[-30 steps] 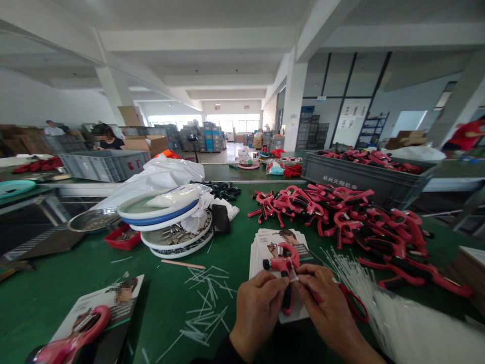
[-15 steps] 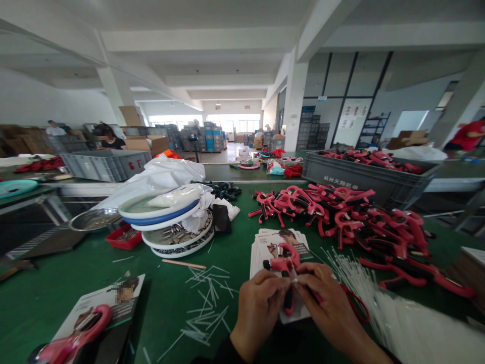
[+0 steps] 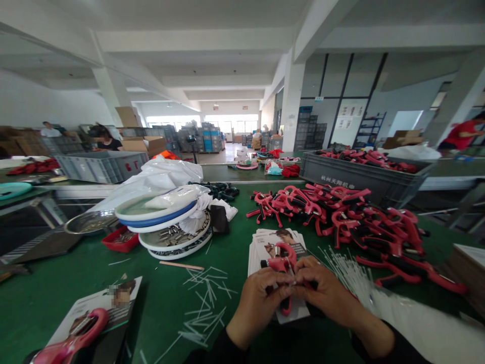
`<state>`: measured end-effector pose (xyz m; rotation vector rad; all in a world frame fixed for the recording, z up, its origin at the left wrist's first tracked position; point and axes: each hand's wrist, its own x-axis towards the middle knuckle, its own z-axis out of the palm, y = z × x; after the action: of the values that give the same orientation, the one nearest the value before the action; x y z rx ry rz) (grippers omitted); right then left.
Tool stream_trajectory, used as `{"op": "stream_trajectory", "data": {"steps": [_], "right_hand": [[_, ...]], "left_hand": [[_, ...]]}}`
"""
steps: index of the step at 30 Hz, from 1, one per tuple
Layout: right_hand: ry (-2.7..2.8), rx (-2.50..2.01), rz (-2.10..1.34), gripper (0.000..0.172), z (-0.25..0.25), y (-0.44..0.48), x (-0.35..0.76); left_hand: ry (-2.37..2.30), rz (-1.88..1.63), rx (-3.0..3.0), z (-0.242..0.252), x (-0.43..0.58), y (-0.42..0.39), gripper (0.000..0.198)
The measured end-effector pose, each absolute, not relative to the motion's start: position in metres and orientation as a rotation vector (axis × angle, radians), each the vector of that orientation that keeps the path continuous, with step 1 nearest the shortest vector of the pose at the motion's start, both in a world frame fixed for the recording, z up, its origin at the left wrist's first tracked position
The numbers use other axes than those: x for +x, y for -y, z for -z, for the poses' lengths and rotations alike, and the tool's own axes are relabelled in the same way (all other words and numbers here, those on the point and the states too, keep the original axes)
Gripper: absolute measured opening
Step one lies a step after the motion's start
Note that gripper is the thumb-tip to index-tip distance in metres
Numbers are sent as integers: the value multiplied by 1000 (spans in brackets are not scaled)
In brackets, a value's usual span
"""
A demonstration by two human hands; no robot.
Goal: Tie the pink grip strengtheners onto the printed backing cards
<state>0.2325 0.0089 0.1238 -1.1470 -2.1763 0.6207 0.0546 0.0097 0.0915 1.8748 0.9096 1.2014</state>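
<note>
**Left hand** (image 3: 251, 305): curled narrow, holding the left side of a pink-and-black hand grip exerciser (image 3: 279, 264)
**Right hand** (image 3: 326, 292): curled narrow, fingertips on the middle of the same exerciser, right beside the left fingers
**Exerciser's place**: lower centre of the frame, over a stack of printed cards (image 3: 261, 251)
**Right of the hands**: loose white plastic strips (image 3: 350, 270), then a heap of pink exercisers (image 3: 341, 217)
**Left of the hands**: scattered strips (image 3: 202, 303) on a green workbench (image 3: 159, 308)
**Lower left**: a carded pink exerciser (image 3: 76, 336)
**Centre left**: stacked round trays (image 3: 174, 238) with small metal parts
**Upper right**: a grey plastic crate (image 3: 364, 177) of exercisers
**Upper left**: a co-worker (image 3: 108, 144) at a far bench
</note>
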Motion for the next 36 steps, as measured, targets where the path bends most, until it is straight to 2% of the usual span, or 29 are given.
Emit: {"op": "stream_trajectory", "data": {"steps": [8, 11, 13, 16, 20, 24, 29, 36], "right_hand": [[2175, -1196, -617, 39, -125, -10, 231], [2138, -1236, -578, 40, -124, -10, 230], [2120, -1263, -546, 37, -125, -8, 230], [2178, -1215, -555, 22, -127, -2, 236], [2262, -1136, -590, 15, -133, 7, 245], [2279, -1210, -524, 21, -139, 11, 243], [2250, -1318, -265, 18, -130, 14, 235], [2287, -1319, 494, 17, -105, 22, 230]], "left_hand": [[-870, -1015, 1886, -105, 55, -15, 19], [-873, -989, 1966, -111, 55, -15, 14], [-891, -985, 2000, -115, 55, -14, 10], [-935, -981, 2040, -116, 56, -12, 6], [-986, -962, 2141, -115, 59, -9, 6], [-1051, -907, 2258, -117, 63, -5, 12], [-1124, -925, 2333, -116, 68, -1, 10], [-1243, -920, 2364, -111, 77, -1, 8]]}}
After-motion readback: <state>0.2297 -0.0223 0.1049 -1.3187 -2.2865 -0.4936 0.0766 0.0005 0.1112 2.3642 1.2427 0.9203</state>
